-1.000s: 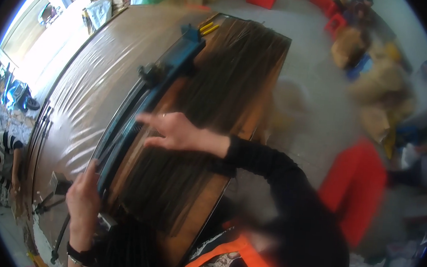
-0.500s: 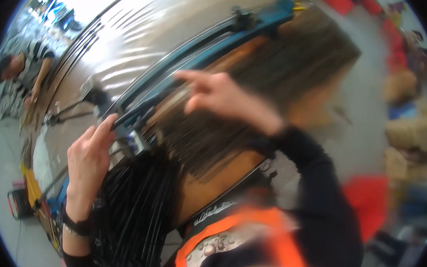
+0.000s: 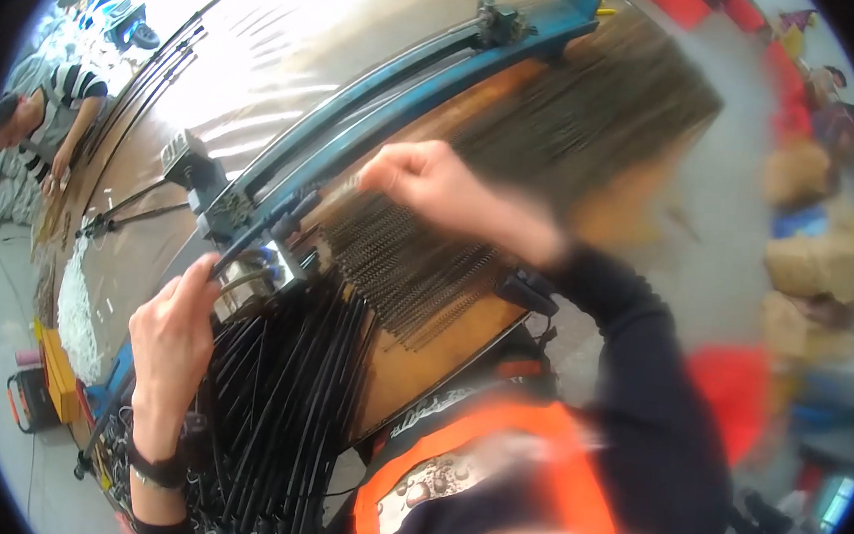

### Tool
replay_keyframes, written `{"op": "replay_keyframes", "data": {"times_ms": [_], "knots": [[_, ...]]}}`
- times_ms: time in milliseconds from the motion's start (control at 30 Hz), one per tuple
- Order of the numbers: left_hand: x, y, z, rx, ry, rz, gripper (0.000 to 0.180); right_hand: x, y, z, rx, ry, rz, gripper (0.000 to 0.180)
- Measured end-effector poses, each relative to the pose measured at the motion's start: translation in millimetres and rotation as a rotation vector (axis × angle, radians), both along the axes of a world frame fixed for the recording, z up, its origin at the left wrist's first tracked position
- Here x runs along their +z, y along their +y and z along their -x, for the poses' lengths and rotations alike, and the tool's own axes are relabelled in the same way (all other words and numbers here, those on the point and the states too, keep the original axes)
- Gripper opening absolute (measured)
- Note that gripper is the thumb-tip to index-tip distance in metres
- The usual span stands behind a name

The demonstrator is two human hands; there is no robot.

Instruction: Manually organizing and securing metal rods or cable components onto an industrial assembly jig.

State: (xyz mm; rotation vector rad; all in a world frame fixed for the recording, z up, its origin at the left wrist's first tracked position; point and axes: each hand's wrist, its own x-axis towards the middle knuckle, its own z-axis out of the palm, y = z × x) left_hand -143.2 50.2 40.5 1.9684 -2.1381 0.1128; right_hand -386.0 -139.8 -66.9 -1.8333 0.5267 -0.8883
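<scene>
My left hand [image 3: 176, 338] is closed, thumb and forefinger at the lower end of a dark tube [image 3: 261, 238]. The tube slants up beside a metal clamp block [image 3: 292, 266] on a long blue rail machine [image 3: 357, 139]. Over the machine's near side, my right hand [image 3: 419, 178] is curled, with thumb and fingertips pressed together. What it pinches, if anything, is too blurred to make out. Below it lies a wide layer of dark, ridged rods [image 3: 397, 265], blurred toward the far end. Smooth black tubes [image 3: 281, 406] lie bundled right of my left forearm.
A wooden tabletop [image 3: 408, 386] carries the rods. Across the shiny surface, a person in striped sleeves [image 3: 52, 127] works beside long thin rods [image 3: 150, 85]. A white heap [image 3: 80, 315] and a yellow box [image 3: 59, 379] stand left. Cardboard boxes [image 3: 813, 267] line the right.
My right hand's forefinger, stretched out before, has curled in against the thumb. My left hand has shifted slightly down, still at the dark tube's end.
</scene>
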Motion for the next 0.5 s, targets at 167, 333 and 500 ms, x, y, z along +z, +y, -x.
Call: {"op": "replay_keyframes", "data": {"times_ms": [167,333,500], "knots": [[20.4,2.3,5.0,0.092,0.205,-0.171,0.031,5.9,-3.0,-7.2,-0.218,-0.297,0.766,0.019],[11.9,9.7,16.1,-0.004,-0.047,-0.016,0.031,4.2,3.5,-0.6,-0.008,-0.094,0.457,0.020],[2.8,2.4,28.2,-0.096,-0.100,-0.110,0.033,-3.9,18.6,-3.6,0.185,0.039,0.241,0.019]]}}
